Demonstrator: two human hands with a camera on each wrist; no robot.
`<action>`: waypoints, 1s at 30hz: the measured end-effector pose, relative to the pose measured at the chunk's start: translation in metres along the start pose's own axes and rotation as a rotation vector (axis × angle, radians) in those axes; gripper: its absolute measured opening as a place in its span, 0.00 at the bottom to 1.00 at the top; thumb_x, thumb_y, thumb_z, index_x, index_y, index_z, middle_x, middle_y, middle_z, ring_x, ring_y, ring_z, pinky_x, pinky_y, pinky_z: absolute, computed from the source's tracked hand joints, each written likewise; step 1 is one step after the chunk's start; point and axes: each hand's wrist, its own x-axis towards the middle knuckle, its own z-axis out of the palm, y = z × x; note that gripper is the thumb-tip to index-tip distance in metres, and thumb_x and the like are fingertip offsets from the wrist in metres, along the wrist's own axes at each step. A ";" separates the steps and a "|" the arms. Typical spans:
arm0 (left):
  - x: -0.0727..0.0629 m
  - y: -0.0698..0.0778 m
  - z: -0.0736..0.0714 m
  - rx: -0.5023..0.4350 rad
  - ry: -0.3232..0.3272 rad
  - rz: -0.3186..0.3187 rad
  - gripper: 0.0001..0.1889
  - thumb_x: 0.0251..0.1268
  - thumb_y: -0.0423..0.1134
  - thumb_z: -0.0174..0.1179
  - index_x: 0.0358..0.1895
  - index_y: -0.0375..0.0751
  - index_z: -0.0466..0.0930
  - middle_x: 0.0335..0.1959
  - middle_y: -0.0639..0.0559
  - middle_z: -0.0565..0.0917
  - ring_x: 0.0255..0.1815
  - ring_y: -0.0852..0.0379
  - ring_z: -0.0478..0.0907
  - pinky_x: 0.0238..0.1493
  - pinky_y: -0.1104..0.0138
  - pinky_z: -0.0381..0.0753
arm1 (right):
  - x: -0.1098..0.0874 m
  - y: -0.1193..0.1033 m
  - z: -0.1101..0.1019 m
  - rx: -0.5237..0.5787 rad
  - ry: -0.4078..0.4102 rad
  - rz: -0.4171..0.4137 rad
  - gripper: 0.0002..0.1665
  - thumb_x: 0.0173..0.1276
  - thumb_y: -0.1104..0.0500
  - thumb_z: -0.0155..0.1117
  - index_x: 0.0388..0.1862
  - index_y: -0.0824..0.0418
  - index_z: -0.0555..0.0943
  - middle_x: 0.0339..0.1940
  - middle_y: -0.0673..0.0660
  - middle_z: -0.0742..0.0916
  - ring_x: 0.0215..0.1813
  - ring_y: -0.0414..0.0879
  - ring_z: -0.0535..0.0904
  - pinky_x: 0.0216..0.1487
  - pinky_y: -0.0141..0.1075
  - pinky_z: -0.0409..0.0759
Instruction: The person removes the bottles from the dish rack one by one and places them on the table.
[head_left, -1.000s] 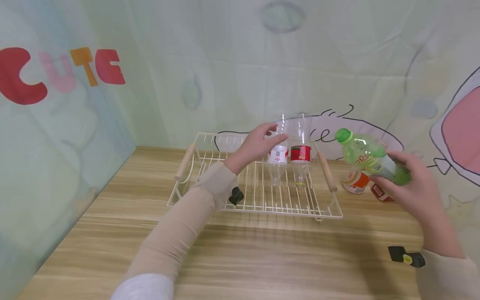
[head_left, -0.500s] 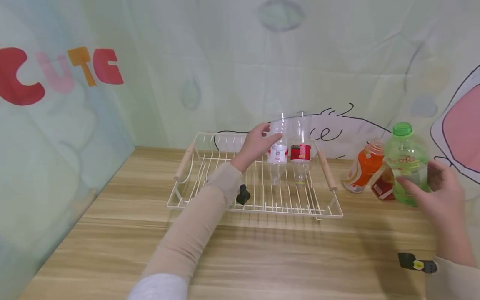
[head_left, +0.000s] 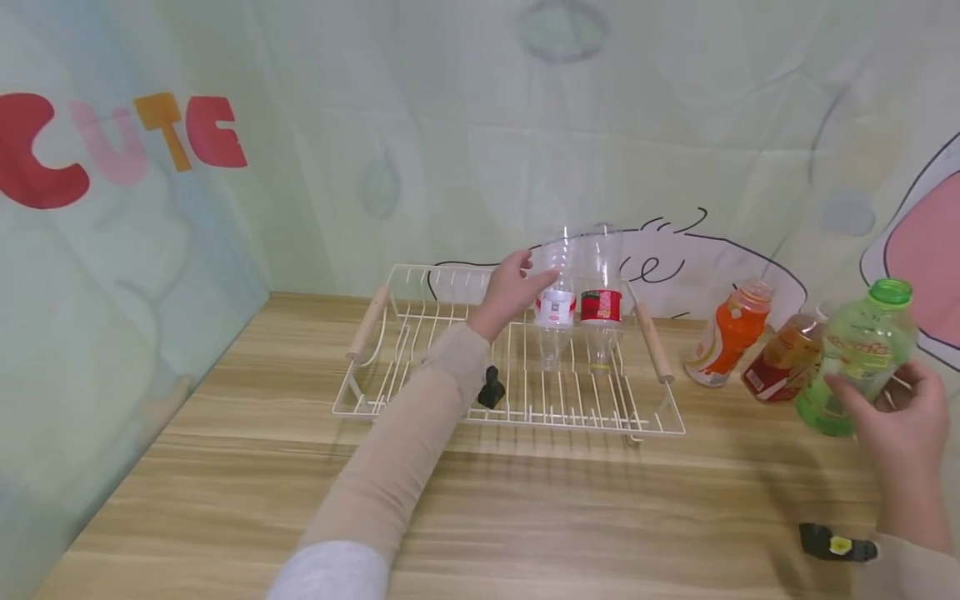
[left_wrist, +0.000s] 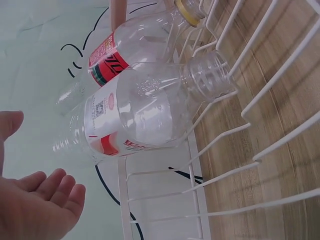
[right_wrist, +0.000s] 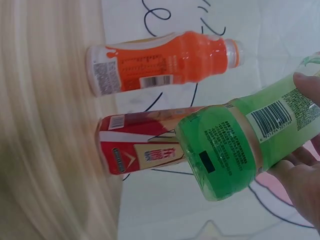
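My right hand (head_left: pixel 903 417) grips a green plastic bottle (head_left: pixel 858 354) at the far right, its mouth up and slightly tilted. In the right wrist view the green bottle (right_wrist: pixel 220 150) overlaps a bottle with a red label (right_wrist: pixel 145 142). Over the white wire dish rack (head_left: pixel 570 424), my left hand (head_left: pixel 512 293) has relaxed fingers and holds nothing. Close beside it a clear bottle with a white label (head_left: pixel 555 310) stands neck down in the rack. Another clear bottle, with a red label (head_left: pixel 602 307), is also upside down to its right.
An orange bottle (head_left: pixel 737 329) and a red-labelled bottle (head_left: pixel 780 358) stand upright between rack and green bottle. Wooden handles (head_left: pixel 655 342) flank the rack. A printed curtain (head_left: pixel 465 167) hangs behind the wood-grain table (head_left: pixel 570 517).
My right hand has carried the green bottle right and down, turning it from lying sideways to nearly upright, uncovering the orange and red-labelled bottles. My left hand has drawn slightly back from the clear bottles.
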 end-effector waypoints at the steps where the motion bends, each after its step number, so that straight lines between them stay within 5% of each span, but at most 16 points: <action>1: 0.001 0.000 0.001 0.000 0.001 -0.005 0.37 0.66 0.51 0.59 0.72 0.38 0.58 0.66 0.44 0.69 0.67 0.47 0.65 0.64 0.57 0.71 | 0.001 0.003 -0.001 0.042 0.000 0.012 0.43 0.63 0.62 0.66 0.72 0.48 0.56 0.58 0.35 0.68 0.70 0.35 0.64 0.63 0.20 0.63; 6: 0.006 -0.001 0.007 0.008 0.005 -0.034 0.37 0.65 0.50 0.60 0.73 0.38 0.58 0.67 0.44 0.69 0.68 0.46 0.66 0.64 0.57 0.71 | 0.006 0.016 -0.003 0.120 -0.002 0.066 0.45 0.62 0.63 0.67 0.72 0.47 0.56 0.54 0.33 0.68 0.70 0.35 0.63 0.65 0.20 0.62; 13: 0.011 -0.005 0.007 0.020 0.011 -0.070 0.39 0.64 0.51 0.61 0.73 0.38 0.57 0.67 0.42 0.69 0.67 0.46 0.67 0.64 0.57 0.71 | 0.010 0.031 -0.001 -0.018 -0.004 0.099 0.46 0.66 0.56 0.63 0.75 0.42 0.49 0.65 0.36 0.61 0.74 0.38 0.57 0.74 0.36 0.57; 20: 0.012 -0.009 0.005 0.003 -0.051 -0.114 0.41 0.62 0.50 0.62 0.73 0.35 0.56 0.68 0.38 0.68 0.68 0.44 0.66 0.66 0.56 0.69 | 0.012 0.040 -0.007 -0.033 -0.023 0.157 0.49 0.66 0.53 0.63 0.77 0.45 0.44 0.74 0.45 0.57 0.77 0.42 0.51 0.75 0.38 0.54; 30: 0.015 -0.017 0.009 -0.012 -0.149 -0.229 0.42 0.62 0.52 0.62 0.73 0.35 0.55 0.73 0.41 0.60 0.73 0.44 0.59 0.70 0.52 0.62 | 0.064 0.119 -0.006 -0.084 -0.002 0.175 0.56 0.60 0.43 0.68 0.77 0.42 0.43 0.77 0.52 0.56 0.76 0.45 0.54 0.74 0.40 0.57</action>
